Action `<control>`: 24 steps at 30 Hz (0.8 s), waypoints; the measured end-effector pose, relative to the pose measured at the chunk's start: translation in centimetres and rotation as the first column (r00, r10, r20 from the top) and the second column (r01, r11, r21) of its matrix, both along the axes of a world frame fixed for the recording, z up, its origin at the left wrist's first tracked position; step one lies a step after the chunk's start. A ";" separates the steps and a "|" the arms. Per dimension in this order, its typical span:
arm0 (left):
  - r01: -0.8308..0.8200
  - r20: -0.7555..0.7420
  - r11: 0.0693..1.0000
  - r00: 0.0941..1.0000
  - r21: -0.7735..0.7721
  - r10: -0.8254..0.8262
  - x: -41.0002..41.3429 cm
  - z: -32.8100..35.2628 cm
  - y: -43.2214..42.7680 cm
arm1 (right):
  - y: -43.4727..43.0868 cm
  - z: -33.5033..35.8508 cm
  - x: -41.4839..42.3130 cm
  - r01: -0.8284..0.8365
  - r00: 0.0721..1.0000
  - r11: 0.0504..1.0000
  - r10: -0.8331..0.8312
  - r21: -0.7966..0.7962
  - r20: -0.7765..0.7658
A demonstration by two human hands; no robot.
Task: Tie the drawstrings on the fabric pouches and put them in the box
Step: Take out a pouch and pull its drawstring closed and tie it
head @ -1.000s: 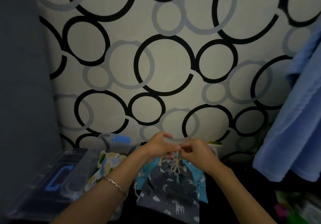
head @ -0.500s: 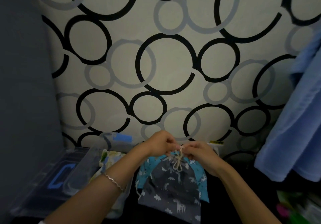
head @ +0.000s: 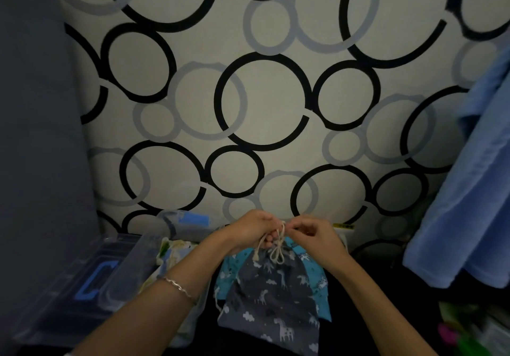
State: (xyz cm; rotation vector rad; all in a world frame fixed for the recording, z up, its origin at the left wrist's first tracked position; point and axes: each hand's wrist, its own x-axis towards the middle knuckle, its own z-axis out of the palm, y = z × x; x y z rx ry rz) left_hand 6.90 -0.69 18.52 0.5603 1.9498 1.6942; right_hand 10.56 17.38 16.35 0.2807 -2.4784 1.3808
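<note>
View from my head camera. The grey pouch [head: 271, 292], printed with white giraffes and clouds, lies low in the centre on a dark surface [head: 358, 300], its gathered neck pointing away from me. Its cream drawstring [head: 276, 255] forms a small bow at the neck, with strands running up between my two hands and one knotted end hanging to the left.

My left hand [head: 248, 231] has its fingers [head: 265, 243] curled and pinching the cord strands. My right hand [head: 314, 237] pinches the cord between thumb and forefinger, the other fingers loosely bent. The two hands almost touch above the neck.

A teal pouch [head: 316, 274] lies under the grey one, showing on both sides. A silver bracelet [head: 179, 289] circles my left wrist.

To the left stands the clear plastic box [head: 135, 261], with a blue latch [head: 193, 219] on its far end. A pale printed pouch [head: 171, 250] lies inside it. Further left lies the lid [head: 63, 295] with a blue C-shaped handle.

A yellow label [head: 343, 226] behind my right hand bears dark marks too small to read. Behind everything rises a patterned wall [head: 265, 101] of black and grey rings. A blue cloth [head: 469, 203] hangs at the right.
</note>
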 end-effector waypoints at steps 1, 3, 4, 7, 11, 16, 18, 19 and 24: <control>0.003 0.010 1.000 1.000 0.006 -0.003 -0.1 0.0 0.0 | 0.0 0.1 0.1 -0.005 1.000 1.000 0.005 -0.001 -0.001; 0.012 0.018 1.000 1.000 0.017 -0.013 -0.1 0.0 0.0 | -0.1 0.2 0.2 -0.002 1.000 1.000 0.002 0.017 0.005; 0.009 0.010 1.000 1.000 0.015 -0.010 -0.2 -0.1 0.0 | -0.1 0.2 0.2 0.001 1.000 0.999 -0.001 0.035 0.009; -0.024 -0.061 1.000 0.998 -0.020 0.022 -0.6 -0.2 -0.2 | -0.2 0.3 0.5 0.002 1.000 0.999 -0.003 0.050 0.022; -0.126 -0.103 0.991 0.987 -0.035 0.122 -1.3 -0.5 -1.7 | 1.6 0.0 0.9 0.046 0.997 0.997 -0.049 0.062 0.053; -0.206 -0.126 0.977 0.972 -0.051 0.199 -1.8 -1.7 -3.9 | 3.7 -0.5 1.4 0.055 0.992 0.983 -0.073 0.176 0.102; -0.205 -0.168 0.975 0.968 -0.085 0.189 -1.5 -2.2 -3.5 | 2.9 -0.4 1.6 0.036 0.995 0.988 -0.049 0.147 0.086; -0.176 -0.211 0.975 0.967 -0.139 0.145 -1.3 -2.5 -3.1 | 2.4 -0.1 1.6 0.020 0.996 0.995 -0.028 0.101 0.083; -0.116 -0.437 0.951 0.899 -0.287 -0.022 -0.5 -4.7 -0.8 | 1.2 1.1 1.5 -0.002 0.991 0.999 -0.004 0.041 0.137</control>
